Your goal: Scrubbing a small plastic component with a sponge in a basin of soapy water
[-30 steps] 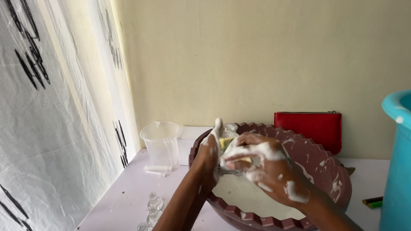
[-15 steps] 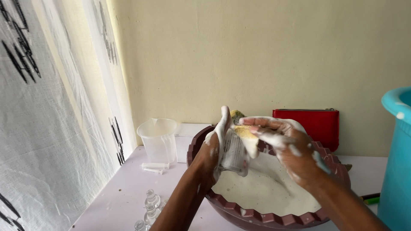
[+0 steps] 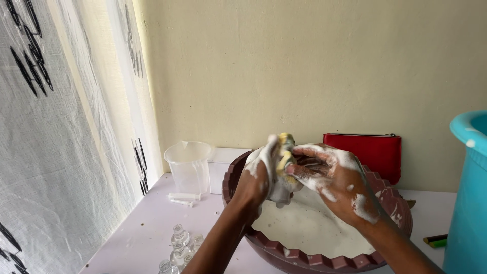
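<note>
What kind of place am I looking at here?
Probably a home washing-up corner, not a proper sink. A maroon basin of soapy water sits on a pale table against a bare wall, with a teal bucket beside it and small clear bottles nearby.

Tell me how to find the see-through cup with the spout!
Start at the big maroon basin full of soapy water. Look left of it, toward the curtain, on the pale table. The clear plastic measuring jug stands upright there near the wall; it is taller than the small glass bottles in front.
</note>
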